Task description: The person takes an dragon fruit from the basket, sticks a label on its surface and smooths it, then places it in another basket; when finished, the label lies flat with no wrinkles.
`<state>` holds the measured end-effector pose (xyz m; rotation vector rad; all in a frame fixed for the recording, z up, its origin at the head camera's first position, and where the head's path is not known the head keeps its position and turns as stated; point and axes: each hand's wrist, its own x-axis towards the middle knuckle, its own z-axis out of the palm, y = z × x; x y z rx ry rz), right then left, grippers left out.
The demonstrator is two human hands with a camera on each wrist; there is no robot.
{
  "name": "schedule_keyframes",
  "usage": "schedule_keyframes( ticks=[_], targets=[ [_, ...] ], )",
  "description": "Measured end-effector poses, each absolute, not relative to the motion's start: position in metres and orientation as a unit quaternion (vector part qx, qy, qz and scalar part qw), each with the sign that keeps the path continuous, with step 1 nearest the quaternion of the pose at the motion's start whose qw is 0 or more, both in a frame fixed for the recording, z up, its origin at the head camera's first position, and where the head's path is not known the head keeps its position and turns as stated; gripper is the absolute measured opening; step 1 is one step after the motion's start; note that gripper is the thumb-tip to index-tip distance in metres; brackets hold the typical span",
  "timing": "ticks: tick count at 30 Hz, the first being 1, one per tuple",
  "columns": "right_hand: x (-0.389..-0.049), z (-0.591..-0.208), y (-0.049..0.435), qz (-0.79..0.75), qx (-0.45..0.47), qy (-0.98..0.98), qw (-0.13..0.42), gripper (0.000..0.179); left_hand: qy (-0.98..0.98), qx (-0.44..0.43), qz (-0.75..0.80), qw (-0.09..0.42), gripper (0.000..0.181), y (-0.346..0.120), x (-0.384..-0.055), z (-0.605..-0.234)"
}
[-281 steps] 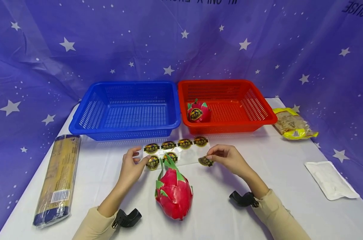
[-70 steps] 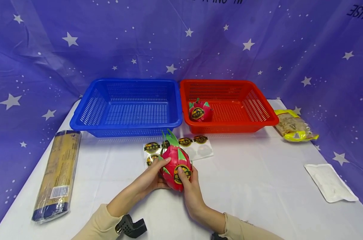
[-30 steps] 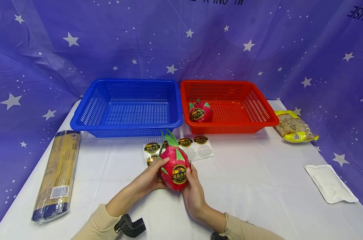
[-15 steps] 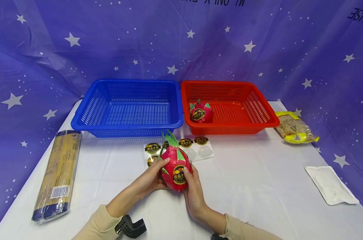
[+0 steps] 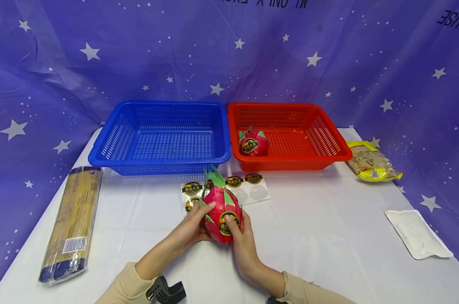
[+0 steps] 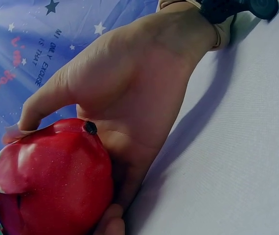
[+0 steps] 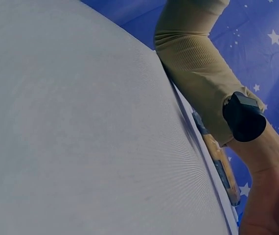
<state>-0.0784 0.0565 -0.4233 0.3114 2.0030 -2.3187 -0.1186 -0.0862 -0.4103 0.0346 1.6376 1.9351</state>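
A red dragon fruit point(image 5: 218, 196) with green leaf tips is held just above the white table between both hands. My left hand point(image 5: 187, 232) grips its left side, thumb on top and fingers underneath. From the right, my right hand point(image 5: 247, 251) holds it, thumb pressing on a round black-and-gold sticker point(image 5: 223, 226) on the skin. In the left wrist view, the dark-tipped end of the dragon fruit point(image 6: 61, 181) sits against the right hand point(image 6: 134, 93). The right wrist view shows mostly table and the other arm's sleeve point(image 7: 193, 68); the fruit is outside it.
Behind the fruit lies a sheet of stickers point(image 5: 246, 196). A blue basket point(image 5: 168, 162) and a red basket point(image 5: 298, 158) stand at the back, the red one holding another stickered dragon fruit point(image 5: 261, 148). Packets lie around: noodles point(image 5: 71, 219), a yellow bag point(image 5: 371, 162), a white pouch point(image 5: 419, 234).
Earlier the fruit lay on the table and the right hand pinched a loose sticker; now both hands hold the fruit, the sticker on it. Lately the right thumb has shifted from the sticker's edge onto it.
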Motion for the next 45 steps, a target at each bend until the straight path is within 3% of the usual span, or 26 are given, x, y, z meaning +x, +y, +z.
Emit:
schedule_keyframes(
  ticks=[45],
  targets=[
    [-0.0771,-0.4279,0.0555,-0.763,0.049,0.643,0.042,0.075,0.620,0.023,0.726,0.296,0.060,-0.0860,-0.1173,-0.4099]
  ],
)
